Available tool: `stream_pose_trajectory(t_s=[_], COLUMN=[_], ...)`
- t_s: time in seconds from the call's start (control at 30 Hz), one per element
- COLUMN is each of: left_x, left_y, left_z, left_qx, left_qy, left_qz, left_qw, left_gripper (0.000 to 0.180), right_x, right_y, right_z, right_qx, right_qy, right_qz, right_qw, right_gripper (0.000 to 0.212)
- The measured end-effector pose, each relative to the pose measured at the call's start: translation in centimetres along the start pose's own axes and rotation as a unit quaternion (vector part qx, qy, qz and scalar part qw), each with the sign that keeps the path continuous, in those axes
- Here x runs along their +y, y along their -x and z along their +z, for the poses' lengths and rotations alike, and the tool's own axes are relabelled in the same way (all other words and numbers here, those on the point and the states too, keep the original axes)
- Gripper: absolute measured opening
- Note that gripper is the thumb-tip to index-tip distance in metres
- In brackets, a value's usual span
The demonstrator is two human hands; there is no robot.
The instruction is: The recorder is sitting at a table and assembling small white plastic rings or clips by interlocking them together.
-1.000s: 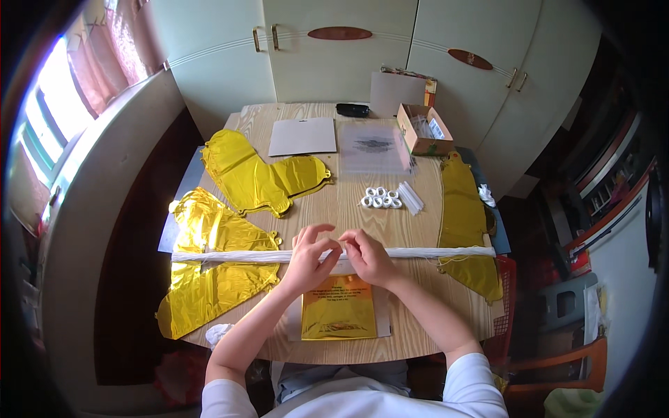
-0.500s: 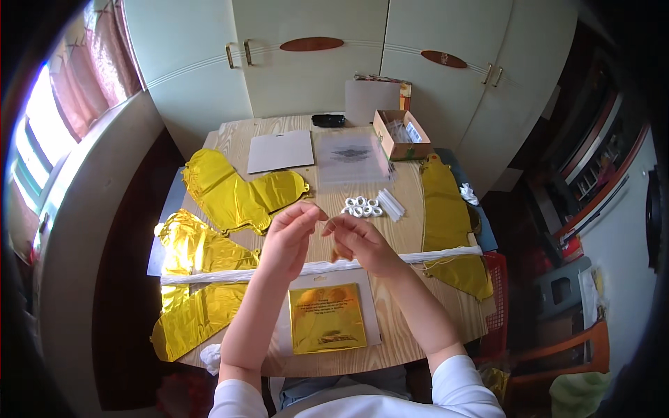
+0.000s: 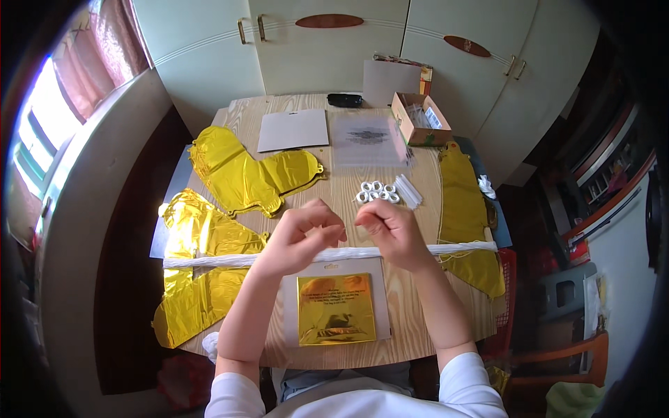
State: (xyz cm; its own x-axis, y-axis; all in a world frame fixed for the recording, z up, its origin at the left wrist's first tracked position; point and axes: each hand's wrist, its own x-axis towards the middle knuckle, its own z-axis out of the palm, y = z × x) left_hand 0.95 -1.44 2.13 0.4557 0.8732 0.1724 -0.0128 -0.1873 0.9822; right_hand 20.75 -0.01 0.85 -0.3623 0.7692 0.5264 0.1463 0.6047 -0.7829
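Above the middle of the table, my left hand (image 3: 305, 235) is closed, thumb against curled fingers. My right hand (image 3: 395, 235) faces it across a small gap, also in a pinch. Whatever the fingertips hold is too small to make out. Just below the hands, a long bundle of white string (image 3: 230, 260) lies across the table. Nearer to me, a folded gold foil packet (image 3: 336, 310) with dark print rests on a grey card (image 3: 291, 327). Beyond my right hand are several small white rolls (image 3: 376, 191) and a few white sticks (image 3: 407, 191).
Flat gold foil balloons (image 3: 244, 171) lie at the left, with another gold foil piece (image 3: 456, 202) at the right. Farther back are a grey board (image 3: 293, 131), clear plastic bags (image 3: 369, 143), an open cardboard box (image 3: 422, 131) and a black case (image 3: 345, 100). An orange-brown chair (image 3: 557, 373) stands lower right.
My hands have drawn apart from nearly touching, and their fingers are more curled. The view has shifted slightly; the things on the table look unmoved.
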Motion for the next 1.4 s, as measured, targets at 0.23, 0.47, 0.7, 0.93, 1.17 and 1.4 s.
stream_pose_trajectory(t_s=[0.23, 0.47, 0.7, 0.93, 1.17, 1.4], left_x=[0.4, 0.3, -0.2, -1.2, -0.6, -0.5], left_y=[-0.7, -0.8, -0.2, -0.3, -0.9, -1.0], left_z=[0.6, 1.5, 0.4, -0.5, 0.6, 1.3], left_qx=[0.152, 0.095, 0.0, -0.007, 0.081, 0.157], left_qy=[-0.326, 0.121, 0.212, 0.073, -0.146, -0.09], left_qz=[0.153, 0.148, 0.078, 0.095, 0.139, 0.14], left_qw=[0.92, 0.977, 0.974, 0.993, 0.976, 0.973], left_gripper=[0.013, 0.019, 0.012, 0.019, 0.017, 0.014], right_x=[-1.0, 0.2, 0.4, -1.5, -1.2, -0.8], right_y=[0.2, 0.3, 0.0, 0.0, 0.3, 0.3], right_z=[0.7, 1.4, 1.1, 0.5, 0.1, 0.8], right_qx=[-0.107, -0.076, -0.013, -0.022, -0.075, -0.105], right_qy=[0.01, 0.045, 0.098, 0.027, 0.014, 0.007], right_qz=[-0.034, -0.005, -0.017, -0.013, -0.004, -0.048], right_qw=[0.994, 0.996, 0.995, 0.999, 0.997, 0.993], right_gripper=[0.018, 0.02, 0.016, 0.015, 0.015, 0.014])
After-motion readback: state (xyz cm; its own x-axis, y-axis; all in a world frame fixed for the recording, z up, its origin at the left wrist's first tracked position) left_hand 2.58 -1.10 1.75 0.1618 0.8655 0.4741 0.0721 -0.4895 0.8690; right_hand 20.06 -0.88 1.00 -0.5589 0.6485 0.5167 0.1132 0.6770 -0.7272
